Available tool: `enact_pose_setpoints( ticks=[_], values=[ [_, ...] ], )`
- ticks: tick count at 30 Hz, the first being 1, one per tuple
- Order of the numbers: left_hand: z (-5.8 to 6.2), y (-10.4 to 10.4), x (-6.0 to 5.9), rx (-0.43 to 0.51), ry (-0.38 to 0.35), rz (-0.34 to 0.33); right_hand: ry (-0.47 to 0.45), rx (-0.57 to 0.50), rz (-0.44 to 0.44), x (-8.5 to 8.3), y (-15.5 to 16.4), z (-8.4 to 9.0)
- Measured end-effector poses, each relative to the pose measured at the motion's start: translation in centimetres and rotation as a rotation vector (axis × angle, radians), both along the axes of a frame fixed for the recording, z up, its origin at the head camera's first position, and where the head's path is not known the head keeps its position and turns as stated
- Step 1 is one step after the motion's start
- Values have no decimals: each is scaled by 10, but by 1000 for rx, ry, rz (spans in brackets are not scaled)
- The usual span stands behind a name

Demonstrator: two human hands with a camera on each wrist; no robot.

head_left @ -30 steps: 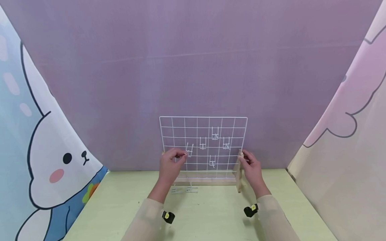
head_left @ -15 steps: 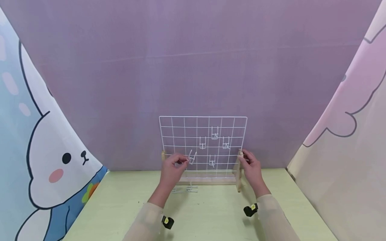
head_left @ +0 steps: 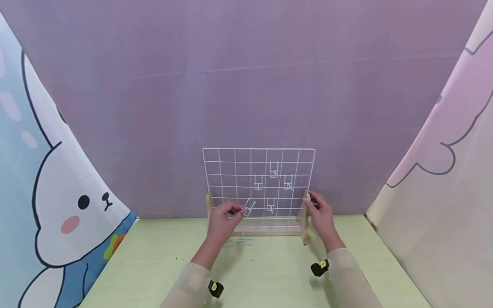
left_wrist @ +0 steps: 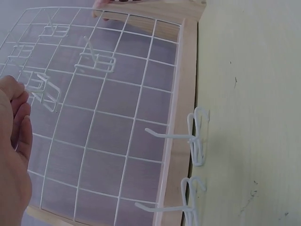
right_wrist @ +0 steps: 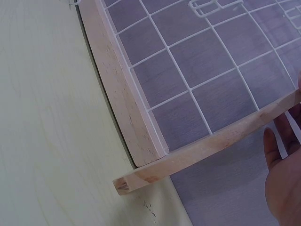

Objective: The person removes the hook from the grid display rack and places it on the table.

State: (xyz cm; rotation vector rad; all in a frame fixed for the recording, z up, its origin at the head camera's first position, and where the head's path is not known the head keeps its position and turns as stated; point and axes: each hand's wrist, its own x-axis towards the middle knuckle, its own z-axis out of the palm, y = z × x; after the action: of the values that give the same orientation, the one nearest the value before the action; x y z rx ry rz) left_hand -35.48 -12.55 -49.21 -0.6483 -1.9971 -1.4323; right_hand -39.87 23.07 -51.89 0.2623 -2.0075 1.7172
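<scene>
My left hand pinches a white wire hook between thumb and fingertips. That hook tilts in front of the lower middle of a white wire grid; whether it touches the wires I cannot tell. Several similar hooks hang on the grid, among them an upper one and a lower one. Upright in a wooden stand, the grid faces me. My right hand holds the top of the stand's right post, thumb in front and fingers partly hidden behind.
Two loose hooks lie on the pale yellow table before the stand: one hook and another hook, mostly covered by my left arm in the head view. A purple cloth hangs behind, with printed cloths at both sides.
My left hand has moved down and slightly right with its hook, which now leans more to the right. The right hand has stayed at the post.
</scene>
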Motion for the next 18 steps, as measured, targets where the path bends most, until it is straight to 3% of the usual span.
enact_pose_setpoints(
  ticks=[18],
  values=[
    [-7, 9, 5, -39, -67, -14, -18, 2, -8, 0, -1, 0]
  ],
)
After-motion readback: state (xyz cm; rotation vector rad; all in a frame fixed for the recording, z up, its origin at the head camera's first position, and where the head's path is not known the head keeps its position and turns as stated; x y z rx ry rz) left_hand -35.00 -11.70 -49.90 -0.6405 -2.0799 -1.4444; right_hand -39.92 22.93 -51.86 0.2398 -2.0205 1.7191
